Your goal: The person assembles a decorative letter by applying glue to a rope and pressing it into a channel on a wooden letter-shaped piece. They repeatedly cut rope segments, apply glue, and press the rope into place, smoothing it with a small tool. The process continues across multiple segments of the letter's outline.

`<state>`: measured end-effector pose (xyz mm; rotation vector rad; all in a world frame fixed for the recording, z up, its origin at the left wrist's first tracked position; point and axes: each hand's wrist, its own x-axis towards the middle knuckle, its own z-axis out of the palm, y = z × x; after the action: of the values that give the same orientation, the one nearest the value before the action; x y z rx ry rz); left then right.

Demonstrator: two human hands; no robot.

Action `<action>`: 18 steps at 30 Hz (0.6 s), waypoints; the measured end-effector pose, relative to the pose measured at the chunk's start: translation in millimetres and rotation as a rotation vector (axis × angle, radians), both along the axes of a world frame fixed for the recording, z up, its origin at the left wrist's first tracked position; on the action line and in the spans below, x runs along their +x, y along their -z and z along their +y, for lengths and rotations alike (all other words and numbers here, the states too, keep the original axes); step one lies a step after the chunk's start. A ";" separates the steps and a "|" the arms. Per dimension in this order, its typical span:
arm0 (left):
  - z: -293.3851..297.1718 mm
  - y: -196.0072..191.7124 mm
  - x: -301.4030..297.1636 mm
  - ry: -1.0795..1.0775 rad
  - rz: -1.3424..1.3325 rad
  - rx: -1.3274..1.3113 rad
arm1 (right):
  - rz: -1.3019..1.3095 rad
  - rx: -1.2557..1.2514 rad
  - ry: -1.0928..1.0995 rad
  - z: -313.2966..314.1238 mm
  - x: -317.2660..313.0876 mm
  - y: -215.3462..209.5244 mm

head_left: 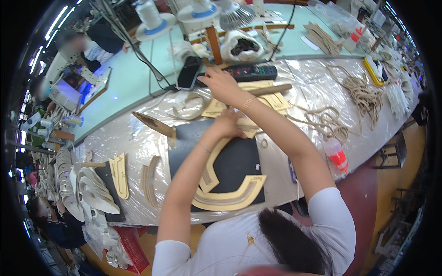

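My right hand [220,84] reaches forward over the table, fingers apart, with nothing visible in it. Its fingertips are close to a dark phone [189,72] and the left end of a black power strip [258,71]. Below that wrist, my left hand [227,124] lies with spread fingers on cream cardboard patterns; the right arm partly covers it. Under it is a dark cutting board [237,161]. A curved cream pattern [230,198] with slots rests on the board's near edge. Behind my hands are more cream patterns [277,102] and a brown stick [275,89].
Beige cord [361,94] lies coiled at the right, near a red-and-clear bottle [335,155]. A pointed wooden piece [154,123] and curved beige strips [149,181] lie left of the board. Shoe-shaped pieces [94,191] pile at far left. Thread cones [149,16] stand behind.
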<state>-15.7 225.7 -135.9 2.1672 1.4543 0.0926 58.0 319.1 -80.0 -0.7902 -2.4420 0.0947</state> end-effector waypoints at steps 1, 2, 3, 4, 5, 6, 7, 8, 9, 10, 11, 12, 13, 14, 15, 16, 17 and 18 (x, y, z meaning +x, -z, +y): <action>-0.2 0.6 -0.1 -0.027 -0.008 -0.053 | -0.077 0.025 0.044 18.0 -24.1 6.0; -1.0 1.0 0.4 -0.030 -0.017 -0.062 | -0.048 0.057 0.082 29.9 -40.2 13.5; -0.5 0.8 0.6 -0.047 -0.006 -0.062 | -0.049 0.059 0.137 41.2 -56.0 19.0; -0.2 0.7 1.8 -0.034 0.014 -0.065 | -0.082 0.026 0.205 50.5 -70.5 23.7; 0.1 0.6 3.5 -0.026 0.040 -0.063 | -0.070 -0.030 0.242 56.2 -79.8 29.7; 0.9 0.0 3.7 -0.014 0.065 -0.068 | -0.129 0.010 0.235 61.5 -83.6 35.3; 1.9 -1.0 3.9 -0.019 0.042 -0.073 | -0.245 -0.005 0.252 65.1 -86.0 40.6; 2.3 -1.9 4.7 -0.018 0.018 -0.084 | -0.180 0.045 0.243 67.3 -89.0 45.4; 2.4 -3.4 5.5 -0.018 0.003 -0.115 | -0.131 0.082 0.244 68.0 -89.4 49.5; 2.4 -5.3 6.1 -0.016 -0.004 -0.116 | -0.084 0.117 0.247 67.8 -89.0 52.8; 2.8 -8.0 6.6 -0.019 0.001 -0.135 | -0.117 0.095 0.244 67.7 -89.2 53.1; 1.3 -10.9 8.1 -0.027 -0.003 -0.143 | -0.152 0.071 0.240 66.4 -88.5 51.7; -2.1 -14.1 9.6 -0.044 0.007 -0.130 | -0.231 0.004 0.250 63.4 -85.9 48.1; -6.2 -17.9 9.8 -0.067 0.012 -0.101 | -0.089 0.024 0.219 59.6 -82.3 41.4; -8.5 -22.2 9.6 -0.091 0.019 -0.068 | 0.010 0.009 0.200 55.3 -76.4 31.7; -9.4 -26.5 9.1 -0.079 0.027 -0.064 | 0.090 -0.026 0.191 49.7 -69.0 20.1; -9.7 -30.3 8.9 -0.066 0.034 -0.058 | 0.223 -0.039 0.111 41.0 -55.0 8.8; -8.7 -33.6 9.6 -0.051 0.046 -0.058 | 0.316 -0.091 0.058 29.8 -32.7 -1.9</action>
<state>-6.1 217.0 -102.3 2.0991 1.5199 0.0180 25.4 348.9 -78.1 -0.8171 -2.1278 0.2880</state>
